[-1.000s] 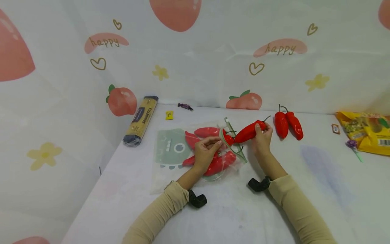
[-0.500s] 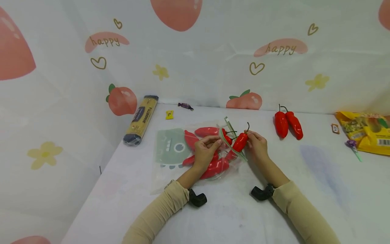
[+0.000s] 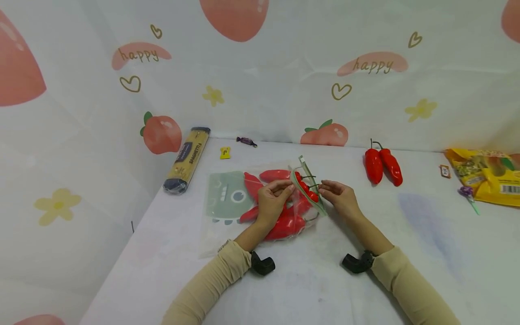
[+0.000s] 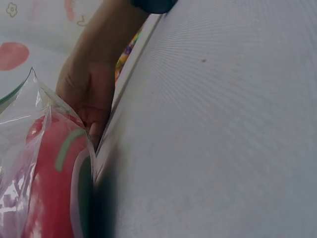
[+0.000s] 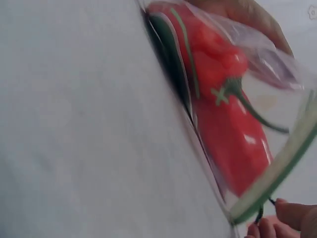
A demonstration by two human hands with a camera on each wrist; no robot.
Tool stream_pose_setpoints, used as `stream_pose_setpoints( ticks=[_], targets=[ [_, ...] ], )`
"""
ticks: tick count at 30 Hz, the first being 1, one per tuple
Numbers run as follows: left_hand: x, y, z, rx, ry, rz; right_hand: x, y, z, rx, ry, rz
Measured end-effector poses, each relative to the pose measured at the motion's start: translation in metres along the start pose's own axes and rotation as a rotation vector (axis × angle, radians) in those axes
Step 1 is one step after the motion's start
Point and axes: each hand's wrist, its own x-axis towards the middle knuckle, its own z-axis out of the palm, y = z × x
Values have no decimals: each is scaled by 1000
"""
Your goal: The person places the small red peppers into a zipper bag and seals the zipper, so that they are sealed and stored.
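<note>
A clear zip bag (image 3: 215, 243) with a green monster print lies on the table, several red peppers (image 3: 284, 225) inside it. Near its open mouth, my left hand (image 3: 273, 203) pinches the bag's edge between thumb and fingers. My right hand (image 3: 341, 198) is at the mouth's right side, thumb and fingertips at the stem of a red pepper (image 3: 313, 196) whose top shows in the opening. In the right wrist view, dark stems reach between the thumb (image 5: 294, 214) and fingers, beside the green zip strip (image 5: 277, 171). The left wrist view shows a pepper (image 4: 52, 183) through the plastic.
Two red peppers (image 3: 373, 167) lie at the back right. A spaghetti pack (image 3: 188, 158), a yellow candy (image 3: 225, 152) and a purple candy (image 3: 246, 142) are at the back left. Far right are a yellow bag (image 3: 495, 180), a small brown packet (image 3: 445, 171) and a lollipop (image 3: 467, 192).
My right hand has moved left and carried a red pepper into the bag's mouth, so that only its top shows there. My left hand has stayed at the bag's edge.
</note>
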Motion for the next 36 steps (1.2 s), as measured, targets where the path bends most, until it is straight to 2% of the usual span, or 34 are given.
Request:
stream_pose_setpoints(
  ticks=[4, 9, 11, 13, 15, 18, 22, 25, 27, 32, 36],
  targets=[
    [0, 1, 0, -13, 2, -13, 11, -3, -22, -45, 151, 0],
    [-1, 0, -1, -23, -13, -36, 33, -16, -59, 3, 456, -41],
    [-2, 0, -1, -13, -18, -38, 42, -20, -74, -28, 551, -69],
    [-2, 0, -1, -4, -22, -40, 50, -22, -87, -110, 598, -63],
    [-3, -1, -1, -2, -27, -37, 56, -21, -97, -223, 611, -38],
    [-2, -3, 0, -21, -34, -41, 61, -16, -107, -376, 577, 22],
    [-2, -4, 1, -35, -39, -40, 65, -9, -109, -464, 481, 93],
    [-2, -3, 0, -31, -39, -34, 69, -5, -107, -466, 420, 129],
    [-2, -3, 0, -30, -36, -33, 71, -3, -106, -457, 412, 135],
    [-2, -3, -2, -9, -28, -58, 71, -1, -102, -402, 428, 74],
    [-2, -2, -3, 18, -28, -71, 66, -12, -93, -323, 459, 6]
  ],
)
